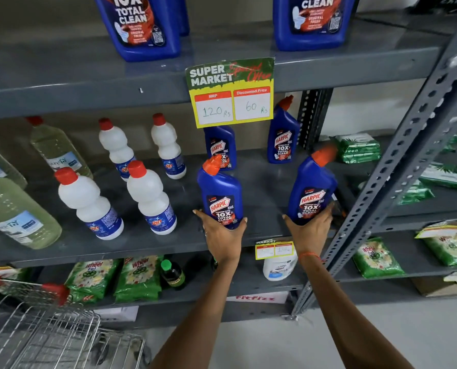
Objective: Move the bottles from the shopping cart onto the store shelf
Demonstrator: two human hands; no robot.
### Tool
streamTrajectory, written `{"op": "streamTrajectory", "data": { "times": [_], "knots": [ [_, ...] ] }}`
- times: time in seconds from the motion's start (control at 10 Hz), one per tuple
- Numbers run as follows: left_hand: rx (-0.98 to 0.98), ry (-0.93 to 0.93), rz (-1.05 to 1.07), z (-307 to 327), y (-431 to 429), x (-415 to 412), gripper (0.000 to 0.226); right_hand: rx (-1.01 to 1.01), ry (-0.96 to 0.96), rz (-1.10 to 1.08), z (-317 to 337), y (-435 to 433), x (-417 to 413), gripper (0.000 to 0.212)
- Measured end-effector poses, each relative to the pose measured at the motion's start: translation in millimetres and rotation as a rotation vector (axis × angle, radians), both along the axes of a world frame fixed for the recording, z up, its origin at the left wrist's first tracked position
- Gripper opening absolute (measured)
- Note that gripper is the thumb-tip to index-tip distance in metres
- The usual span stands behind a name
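Observation:
My left hand [222,235] grips the base of a blue Harpic bottle [220,190] with an orange cap, held upright at the front of the grey middle shelf [152,243]. My right hand [311,230] grips a second blue Harpic bottle [312,186], tilted right, near the shelf's right end. Two more blue Harpic bottles [222,146] [283,137] stand at the back of the same shelf. The wire shopping cart [49,331] with red handle ends is at the lower left; its contents are out of sight.
White red-capped bottles [88,203] and pale green bottles [17,211] fill the shelf's left part. A price sign [231,93] hangs from the shelf above. A slanted perforated steel upright [397,161] stands close to my right hand. Green detergent packs [139,278] lie below.

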State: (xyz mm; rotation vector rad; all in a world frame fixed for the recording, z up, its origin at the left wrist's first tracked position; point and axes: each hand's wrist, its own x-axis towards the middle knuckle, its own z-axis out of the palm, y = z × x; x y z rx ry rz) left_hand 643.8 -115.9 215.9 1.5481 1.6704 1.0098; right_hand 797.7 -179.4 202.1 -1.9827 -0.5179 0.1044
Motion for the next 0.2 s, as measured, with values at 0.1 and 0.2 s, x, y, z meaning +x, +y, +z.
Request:
{"op": "streamTrajectory", "data": {
  "times": [0.1, 0.2],
  "knots": [
    [-0.016, -0.012, -0.015, 13.1, -9.0, -8.4, 0.118, -0.04, -0.008, -0.01, 7.1, -1.1, -26.9, 0.119],
    [0.179, -0.006, -0.041, 16.9, -23.3, -18.8, 0.097, -0.048, -0.13, 0.034, 12.1, 6.3, -69.4, 0.105]
  ]
}}
